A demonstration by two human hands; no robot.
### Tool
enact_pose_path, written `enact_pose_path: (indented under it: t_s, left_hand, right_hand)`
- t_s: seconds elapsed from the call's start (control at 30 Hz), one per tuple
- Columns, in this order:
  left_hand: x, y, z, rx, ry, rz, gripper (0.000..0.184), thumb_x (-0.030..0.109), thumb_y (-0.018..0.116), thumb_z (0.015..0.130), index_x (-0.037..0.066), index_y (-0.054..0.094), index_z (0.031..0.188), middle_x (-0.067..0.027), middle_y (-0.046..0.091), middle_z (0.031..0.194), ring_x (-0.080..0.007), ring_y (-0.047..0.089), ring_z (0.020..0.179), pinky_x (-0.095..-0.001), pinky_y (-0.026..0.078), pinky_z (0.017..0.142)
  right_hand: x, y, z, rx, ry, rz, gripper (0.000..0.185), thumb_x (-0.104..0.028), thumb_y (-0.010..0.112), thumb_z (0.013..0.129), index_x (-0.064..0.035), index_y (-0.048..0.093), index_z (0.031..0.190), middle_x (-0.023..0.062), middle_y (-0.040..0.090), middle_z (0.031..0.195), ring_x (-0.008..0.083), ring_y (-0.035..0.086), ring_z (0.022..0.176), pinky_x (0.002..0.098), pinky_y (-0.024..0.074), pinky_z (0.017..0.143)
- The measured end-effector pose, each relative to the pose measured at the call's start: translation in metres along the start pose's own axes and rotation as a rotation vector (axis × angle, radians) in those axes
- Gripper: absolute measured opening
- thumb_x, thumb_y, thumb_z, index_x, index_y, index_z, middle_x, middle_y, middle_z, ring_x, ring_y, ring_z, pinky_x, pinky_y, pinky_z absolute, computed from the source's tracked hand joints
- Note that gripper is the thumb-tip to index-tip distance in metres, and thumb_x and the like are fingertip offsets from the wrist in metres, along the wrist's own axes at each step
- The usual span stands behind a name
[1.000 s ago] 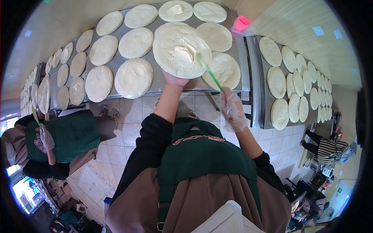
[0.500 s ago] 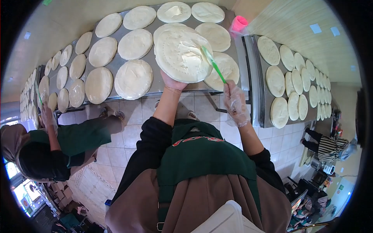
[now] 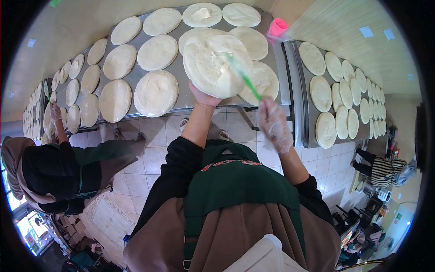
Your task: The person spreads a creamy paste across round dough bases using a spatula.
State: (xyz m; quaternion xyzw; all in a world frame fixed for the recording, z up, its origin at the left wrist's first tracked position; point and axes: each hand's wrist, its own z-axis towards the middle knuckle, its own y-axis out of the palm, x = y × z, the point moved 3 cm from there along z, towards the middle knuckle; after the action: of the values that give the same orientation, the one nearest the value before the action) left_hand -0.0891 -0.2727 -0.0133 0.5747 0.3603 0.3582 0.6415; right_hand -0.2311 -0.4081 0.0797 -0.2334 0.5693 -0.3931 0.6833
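Observation:
My left hand (image 3: 205, 96) supports a round, flat pizza base (image 3: 201, 70) from below, tilted towards me above the table. Most of its fingers are hidden under the dough. Small prick holes dot the base, and a pale, creamy spread lies over its middle and right side. In a clear plastic glove, my right hand (image 3: 275, 122) grips a green spatula (image 3: 250, 83) by its handle. The spatula's blade, blurred by motion, is over the creamy patch. Close behind the held base lie other pizza bases (image 3: 249, 43) on the metal table.
The metal table (image 3: 181, 97) carries rows of bases, one with a lump of spread (image 3: 206, 13). A pink cup (image 3: 277, 28) stands at its far right corner. Another table (image 3: 306, 122) of bases is to the right. A co-worker (image 3: 50, 167) works at the left; another person (image 3: 383, 172) is far right.
The spatula blade has moved left and up across the held base, and the thick spread there looks flatter. My left hand is nearly still. The co-worker at left has shifted posture, arm reaching further forward.

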Motion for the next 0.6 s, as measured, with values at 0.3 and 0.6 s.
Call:
enact_pose_path:
  t_s: [0.3, 0.6]
  left_hand:
    - [-0.003, -0.001, 0.003, 0.027, -0.126, -0.004, 0.067, 0.058, 0.034, 0.089, 0.014, 0.034, 0.140, -0.0111, 0.040, 0.141, -0.0337, 0.041, 0.126, -0.0520, 0.034, 0.103]
    - [-0.001, -0.007, 0.004, 0.103, -0.039, 0.129, 0.066, 0.057, 0.031, 0.090, 0.013, 0.034, 0.140, -0.0122, 0.042, 0.138, -0.0336, 0.045, 0.123, -0.0522, 0.037, 0.101]
  right_hand:
    - [0.012, 0.018, -0.001, -0.026, -0.022, -0.061, 0.004, -0.006, 0.049, 0.088, -0.0045, 0.050, 0.091, 0.0201, 0.056, 0.074, 0.0416, 0.056, 0.069, 0.0456, 0.0443, 0.059]
    - [-0.014, 0.014, -0.003, -0.126, -0.146, 0.097, 0.013, -0.008, 0.050, 0.088, -0.0052, 0.052, 0.101, 0.0215, 0.057, 0.076, 0.0418, 0.057, 0.070, 0.0452, 0.0465, 0.061]
